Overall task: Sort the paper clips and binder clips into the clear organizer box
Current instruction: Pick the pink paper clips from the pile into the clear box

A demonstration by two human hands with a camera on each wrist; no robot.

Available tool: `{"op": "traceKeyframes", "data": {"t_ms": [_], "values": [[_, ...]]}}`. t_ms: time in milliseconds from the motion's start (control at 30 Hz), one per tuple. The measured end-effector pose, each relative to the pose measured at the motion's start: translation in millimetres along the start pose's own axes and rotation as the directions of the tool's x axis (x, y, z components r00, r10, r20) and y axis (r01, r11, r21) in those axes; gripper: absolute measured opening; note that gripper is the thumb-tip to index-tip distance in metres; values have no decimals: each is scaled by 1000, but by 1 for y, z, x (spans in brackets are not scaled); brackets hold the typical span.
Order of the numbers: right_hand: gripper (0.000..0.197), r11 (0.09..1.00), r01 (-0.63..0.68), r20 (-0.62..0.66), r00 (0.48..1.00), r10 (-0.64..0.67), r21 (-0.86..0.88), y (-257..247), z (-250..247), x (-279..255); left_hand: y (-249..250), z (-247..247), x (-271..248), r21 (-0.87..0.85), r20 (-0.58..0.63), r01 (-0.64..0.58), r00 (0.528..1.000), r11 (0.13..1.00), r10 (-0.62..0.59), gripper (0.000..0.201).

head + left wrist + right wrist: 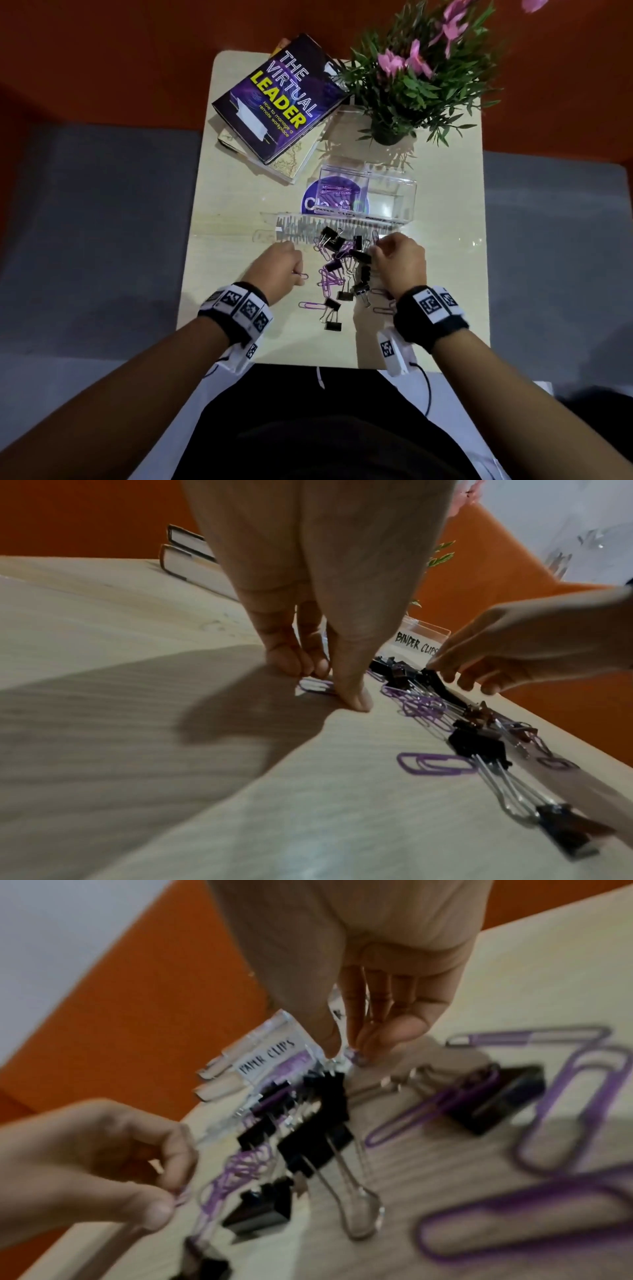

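Your left hand is curled, thumb and fingers pinching one purple paper clip low over the table; in the left wrist view the fingertips press down on that clip. Just to the right of this pinch lies the heap of clips: thin purple wire loops tangled with black binder clips with silver wire handles, some scattered nearer your body. Beyond the heap, further from you than either pinch, stands the clear box, its lid open toward you; its left compartment, labelled PAPER CLIPS, already holds purple clips, and the right one is labelled BINDER CLIPS. Your right hand sits on the heap's right edge, its fingers closed in a pinch on a small purple clip at the heap's far end, close to the box's front
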State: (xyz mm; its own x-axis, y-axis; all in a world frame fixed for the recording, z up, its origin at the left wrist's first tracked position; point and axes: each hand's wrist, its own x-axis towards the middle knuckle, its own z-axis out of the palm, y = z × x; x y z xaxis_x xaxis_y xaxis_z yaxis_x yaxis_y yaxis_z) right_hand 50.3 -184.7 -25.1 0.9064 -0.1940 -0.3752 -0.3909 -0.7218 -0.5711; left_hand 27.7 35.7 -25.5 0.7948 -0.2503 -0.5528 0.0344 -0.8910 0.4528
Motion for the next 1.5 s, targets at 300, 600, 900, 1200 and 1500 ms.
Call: {"op": "traceKeyframes", "data": {"t_ms": [300,600,900,1200,1500], "values": [[6,997,7,1,1000,-7,-71,10,5,21,19,13,-5,-102,6,-103,995,989,104,25],[25,938,24,149,986,-80,347,53,-56,-15,24,18,0,115,102,-283,957,952,272,36],[18,887,386,355,890,-285,-255,56,-21,-38,26,18,13,139,78,-235,971,962,226,9],[6,952,284,312,920,-237,-112,32,-28,-28,26,12,10,185,-6,-330,942,926,337,12],[9,913,406,133,907,-399,-36,-88,-34,31,22,-33,5,-211,-192,-285,950,935,246,6]]}}
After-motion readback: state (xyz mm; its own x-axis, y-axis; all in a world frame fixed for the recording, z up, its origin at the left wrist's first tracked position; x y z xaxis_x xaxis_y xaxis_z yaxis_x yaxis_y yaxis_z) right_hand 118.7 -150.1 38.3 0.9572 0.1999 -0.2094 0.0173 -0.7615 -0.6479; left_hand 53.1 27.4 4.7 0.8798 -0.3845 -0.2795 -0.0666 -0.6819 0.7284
